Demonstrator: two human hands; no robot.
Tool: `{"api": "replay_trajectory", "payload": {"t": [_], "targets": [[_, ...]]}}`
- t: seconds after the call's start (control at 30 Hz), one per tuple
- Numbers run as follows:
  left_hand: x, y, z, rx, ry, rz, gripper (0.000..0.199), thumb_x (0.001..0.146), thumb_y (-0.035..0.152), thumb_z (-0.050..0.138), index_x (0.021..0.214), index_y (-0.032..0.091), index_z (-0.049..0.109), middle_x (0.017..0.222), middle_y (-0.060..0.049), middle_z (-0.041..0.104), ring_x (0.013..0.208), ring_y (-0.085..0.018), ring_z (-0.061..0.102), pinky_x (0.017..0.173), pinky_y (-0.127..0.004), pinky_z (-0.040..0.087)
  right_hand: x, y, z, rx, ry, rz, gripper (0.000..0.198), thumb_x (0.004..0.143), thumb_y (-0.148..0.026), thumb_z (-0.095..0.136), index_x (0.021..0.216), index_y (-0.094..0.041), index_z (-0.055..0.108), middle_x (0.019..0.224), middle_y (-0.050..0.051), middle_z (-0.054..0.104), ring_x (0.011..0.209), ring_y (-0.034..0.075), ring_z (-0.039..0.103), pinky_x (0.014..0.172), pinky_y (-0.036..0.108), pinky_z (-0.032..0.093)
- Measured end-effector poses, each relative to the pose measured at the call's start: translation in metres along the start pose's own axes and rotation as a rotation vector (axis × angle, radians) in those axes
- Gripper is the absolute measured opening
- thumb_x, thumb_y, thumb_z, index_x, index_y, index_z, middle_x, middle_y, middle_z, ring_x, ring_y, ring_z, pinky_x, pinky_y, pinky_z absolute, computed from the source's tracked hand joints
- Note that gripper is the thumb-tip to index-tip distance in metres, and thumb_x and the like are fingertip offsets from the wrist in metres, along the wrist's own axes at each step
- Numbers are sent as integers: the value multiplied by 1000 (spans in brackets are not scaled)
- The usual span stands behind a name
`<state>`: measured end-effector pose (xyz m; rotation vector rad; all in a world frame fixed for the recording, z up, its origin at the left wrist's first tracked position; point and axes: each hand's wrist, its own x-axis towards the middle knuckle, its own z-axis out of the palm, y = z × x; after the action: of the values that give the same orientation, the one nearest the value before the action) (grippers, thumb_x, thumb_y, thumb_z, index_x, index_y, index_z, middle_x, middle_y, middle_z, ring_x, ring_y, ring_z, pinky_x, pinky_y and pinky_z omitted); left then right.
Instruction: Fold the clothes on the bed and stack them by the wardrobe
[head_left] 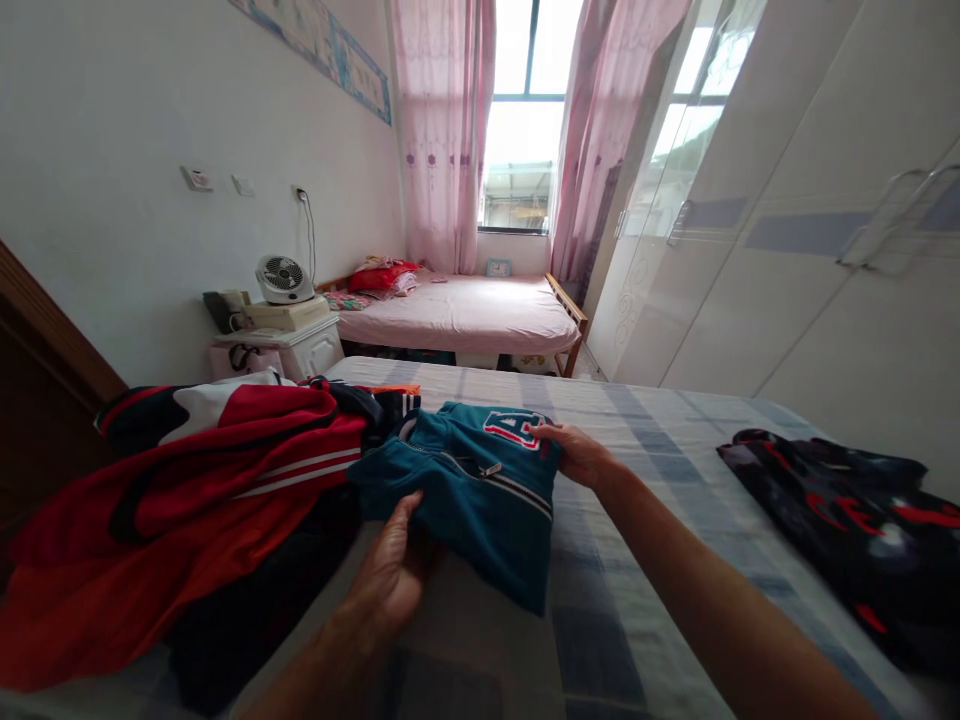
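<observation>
A teal zip-up jacket (480, 510), folded into a compact bundle, is held just over the near bed. Its zipper runs slantwise across the front, and a white and red letter patch shows on the far side. My left hand (397, 565) grips the near left edge, thumb on top and fingers hidden beneath the cloth. At the far right edge, my right hand (574, 452) pinches the jacket beside the patch. To the left lies a heap of red, orange and black clothes (300, 440), close to the jacket's collar.
A dark folded garment with red lettering (847, 500) lies at the right of the striped bedsheet (645, 580). Beyond stand a second bed with a pink sheet (480, 310), a nightstand (311, 350) carrying a small fan (283, 278), and a white wardrobe (787, 300) along the right.
</observation>
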<state>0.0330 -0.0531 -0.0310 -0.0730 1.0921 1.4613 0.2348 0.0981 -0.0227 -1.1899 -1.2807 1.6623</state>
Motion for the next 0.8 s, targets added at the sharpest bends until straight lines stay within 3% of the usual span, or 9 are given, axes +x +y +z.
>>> {"api": "replay_trajectory", "payload": {"t": [0.1, 0.2, 0.3, 0.4, 0.5, 0.67, 0.8], "targets": [[10, 16, 15, 79, -104, 53, 24, 83, 20, 56, 107, 19, 60, 85, -3, 71, 75, -18, 68, 71, -33, 55, -34, -16, -7, 210, -12, -98, 21, 70, -18, 69, 90, -15, 64, 79, 2, 71, 68, 12, 66, 71, 23, 55], [23, 32, 30, 296, -307, 134, 27, 82, 28, 57, 107, 19, 61, 99, -5, 70, 86, -19, 67, 75, -34, 54, -78, -20, -22, 208, 17, -157, 26, 74, -25, 68, 98, -16, 64, 90, 4, 72, 76, 15, 68, 75, 25, 55], [43, 38, 39, 558, -362, 203, 29, 77, 33, 62, 101, 16, 63, 98, -8, 70, 84, -20, 66, 74, -33, 52, -114, -2, -44, 15, 68, -56, 38, 76, -36, 65, 109, -16, 61, 99, 7, 71, 85, 20, 68, 77, 32, 55], [63, 29, 33, 641, -268, 302, 26, 71, 31, 69, 91, 15, 62, 85, -5, 68, 76, -16, 64, 70, -28, 48, -130, 29, -68, -323, 182, 20, 55, 71, -42, 67, 117, -15, 57, 110, 12, 67, 97, 26, 65, 82, 38, 54], [69, 17, 19, 698, -224, 390, 24, 68, 27, 70, 87, 16, 61, 75, 0, 65, 71, -13, 62, 66, -23, 46, -129, 49, -84, -517, 338, -5, 58, 69, -44, 66, 118, -14, 58, 118, 15, 63, 108, 28, 60, 89, 39, 50], [57, 9, 9, 817, -358, 301, 27, 65, 33, 73, 81, 13, 65, 67, -4, 67, 61, -17, 63, 62, -30, 50, -103, 40, -85, -535, 287, -90, 56, 78, -45, 55, 123, -10, 56, 124, 15, 60, 109, 25, 60, 90, 35, 49], [57, 9, 11, 856, -400, 271, 37, 64, 43, 74, 83, 13, 66, 70, -6, 68, 64, -18, 64, 62, -28, 50, -68, 27, -76, -759, 333, -154, 42, 83, -38, 48, 113, -13, 63, 113, 11, 66, 104, 23, 61, 90, 33, 45]]}}
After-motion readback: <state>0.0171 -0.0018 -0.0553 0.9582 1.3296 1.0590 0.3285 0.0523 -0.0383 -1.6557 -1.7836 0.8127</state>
